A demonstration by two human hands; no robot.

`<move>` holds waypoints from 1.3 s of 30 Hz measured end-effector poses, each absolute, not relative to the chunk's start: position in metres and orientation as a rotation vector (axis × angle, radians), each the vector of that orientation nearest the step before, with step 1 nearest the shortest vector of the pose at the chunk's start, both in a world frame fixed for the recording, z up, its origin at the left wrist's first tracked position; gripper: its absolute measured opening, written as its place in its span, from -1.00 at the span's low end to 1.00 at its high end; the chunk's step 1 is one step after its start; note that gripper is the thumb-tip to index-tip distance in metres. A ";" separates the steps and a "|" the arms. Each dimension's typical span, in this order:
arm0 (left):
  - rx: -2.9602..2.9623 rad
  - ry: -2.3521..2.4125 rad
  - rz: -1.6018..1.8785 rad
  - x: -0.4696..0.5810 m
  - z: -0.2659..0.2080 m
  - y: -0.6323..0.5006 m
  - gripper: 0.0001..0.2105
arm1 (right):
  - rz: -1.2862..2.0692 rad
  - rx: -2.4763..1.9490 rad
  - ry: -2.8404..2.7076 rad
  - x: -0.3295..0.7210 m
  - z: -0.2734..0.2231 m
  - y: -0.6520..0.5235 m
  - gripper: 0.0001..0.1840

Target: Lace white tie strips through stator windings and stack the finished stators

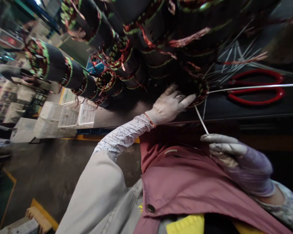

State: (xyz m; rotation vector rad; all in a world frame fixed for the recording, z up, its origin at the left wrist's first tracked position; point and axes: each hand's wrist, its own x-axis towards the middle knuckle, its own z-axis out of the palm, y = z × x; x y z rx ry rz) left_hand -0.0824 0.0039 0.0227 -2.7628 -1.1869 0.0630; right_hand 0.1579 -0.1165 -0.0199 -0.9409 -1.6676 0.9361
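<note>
A dark cylindrical motor stator (203, 87) with windings at its rim sits on the bench before me. My left hand (169, 103), in a white glove, lies against its near side, the fingers curved over it and one finger reaching to the rim. A thin white cord (201, 119) runs from that rim down to my right hand (230, 154). This hand, in a glove with whitish fingers and a purple back, is closed, pinching the cord's end between thumb and fingers. Another length of white cord (256, 87) stretches from the rim to the right.
Red-handled scissors (256, 94) lie right of the stator, below a loose bundle of thin pale strips (236, 61). Several more stators (158, 42) with copper leads stand stacked behind and to the left. White plastic crates (69, 113) are beyond the bench's left end.
</note>
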 end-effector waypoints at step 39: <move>-2.746 -1.537 -0.014 -0.087 0.033 -0.013 -0.44 | 0.712 -0.953 -1.841 0.121 -0.041 -0.081 -0.87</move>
